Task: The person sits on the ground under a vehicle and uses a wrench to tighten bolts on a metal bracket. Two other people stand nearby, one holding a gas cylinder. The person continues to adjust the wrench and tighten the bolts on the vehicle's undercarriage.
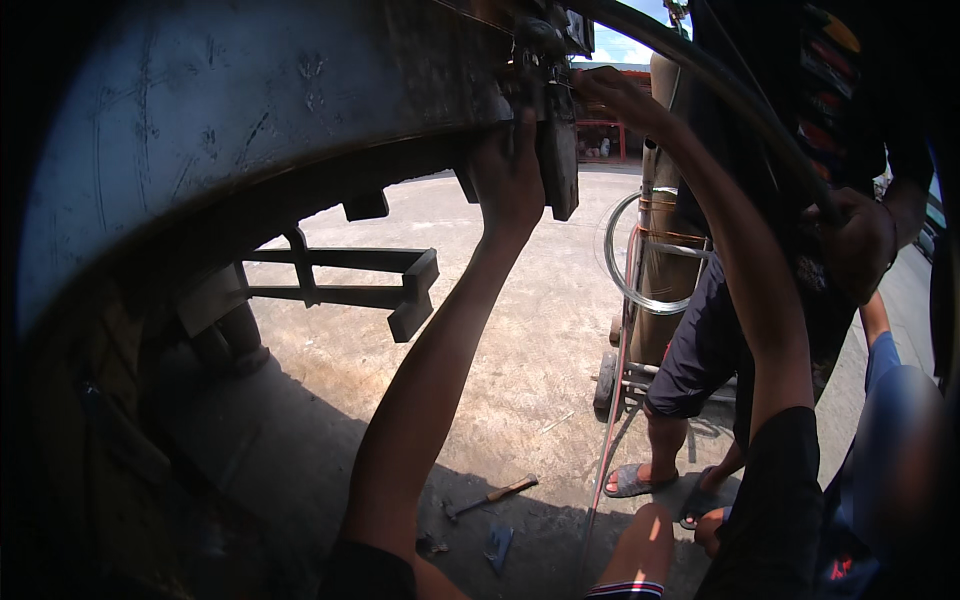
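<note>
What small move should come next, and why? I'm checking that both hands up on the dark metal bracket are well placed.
Probably keep the left hand pressed flat against the dark hanging metal bracket while the right hand works its upper end. The bracket hangs off the big grey metal body with open air below, so letting go looks risky.

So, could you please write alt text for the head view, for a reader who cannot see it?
Both raised hands work on a dark metal bracket under a big curved metal body: the left hand presses beside it, the right hand reaches its top. A hammer lies on the concrete below; another person stands by a gas cylinder.
</note>
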A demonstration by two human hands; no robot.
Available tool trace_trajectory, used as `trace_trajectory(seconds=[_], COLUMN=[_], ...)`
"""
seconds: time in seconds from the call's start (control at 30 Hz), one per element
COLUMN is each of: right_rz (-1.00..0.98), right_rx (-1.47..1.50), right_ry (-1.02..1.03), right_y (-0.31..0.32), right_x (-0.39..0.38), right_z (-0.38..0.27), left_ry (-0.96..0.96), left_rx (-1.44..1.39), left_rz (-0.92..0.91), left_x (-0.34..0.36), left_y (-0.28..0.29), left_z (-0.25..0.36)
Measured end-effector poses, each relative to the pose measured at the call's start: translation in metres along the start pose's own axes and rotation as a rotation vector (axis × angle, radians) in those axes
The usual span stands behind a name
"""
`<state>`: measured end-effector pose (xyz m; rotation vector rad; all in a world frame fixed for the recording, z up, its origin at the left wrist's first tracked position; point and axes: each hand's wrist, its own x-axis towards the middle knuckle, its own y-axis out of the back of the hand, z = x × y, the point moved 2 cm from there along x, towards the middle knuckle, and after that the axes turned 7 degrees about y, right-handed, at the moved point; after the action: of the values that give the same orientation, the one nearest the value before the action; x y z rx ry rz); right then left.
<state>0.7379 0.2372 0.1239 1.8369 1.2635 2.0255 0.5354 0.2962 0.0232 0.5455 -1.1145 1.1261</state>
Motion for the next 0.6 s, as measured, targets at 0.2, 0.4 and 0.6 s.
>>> trace_trajectory(seconds=[0.2,0.4,0.6], right_rz=[0.178,0.546,0.517], right_rx=[0.467,1.02,0.176], right_ry=[-0.198,-0.495,-0.254], right_y=[-0.08,-0.094,-0.064], right_x=[-0.045,-0.058,-0.066], right_z=[-0.029,-0.164,-0.068], left_ry=[-0.012,0.011,-0.055], left_rx=[-0.063,-0.067,-0.04], left_rz=[-0.001,-0.027,-0.03], left_x=[0.001,0.006,0.003], left_y=[0.001,0.003,0.0], left_z=[0.0,-0.008,-0.01])
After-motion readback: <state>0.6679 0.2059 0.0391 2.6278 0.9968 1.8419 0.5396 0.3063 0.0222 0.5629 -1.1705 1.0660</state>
